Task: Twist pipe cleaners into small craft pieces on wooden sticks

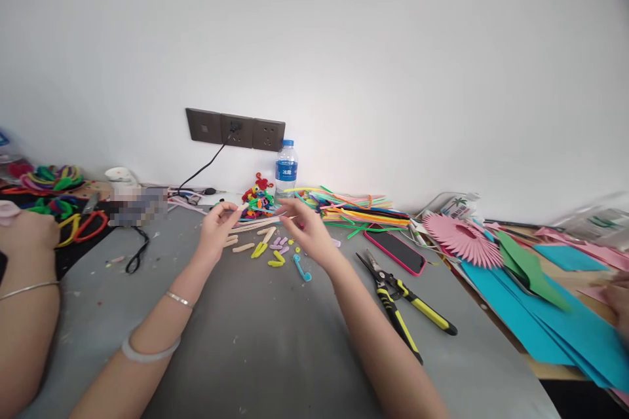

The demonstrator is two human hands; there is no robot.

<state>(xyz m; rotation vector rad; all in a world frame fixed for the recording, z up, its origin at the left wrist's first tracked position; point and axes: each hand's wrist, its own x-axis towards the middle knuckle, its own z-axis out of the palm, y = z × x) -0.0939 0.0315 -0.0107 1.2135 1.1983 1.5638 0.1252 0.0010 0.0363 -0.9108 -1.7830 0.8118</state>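
Note:
My left hand (215,230) is raised over the grey table, its thumb and forefinger pinching a short cream pipe cleaner piece (242,207). To its right, my right hand (309,234) hovers with fingers curved and apart, and I see nothing clearly held in it. Below and between the hands lie several cut pipe cleaner pieces: cream ones (243,248), yellow ones (276,260), lilac ones (279,249) and a blue one with curled ends (302,268). Behind the hands sits a colourful pipe cleaner figure (263,195) with a red top.
Yellow-and-black cutters (393,288) and a pink-cased phone (396,250) lie at right, near a pipe cleaner bundle (363,208). A water bottle (286,170) stands by the wall. Blue paper sheets (540,314) cover the right side. Another person's arm (29,294) reaches in at left, by orange-handled scissors (93,226).

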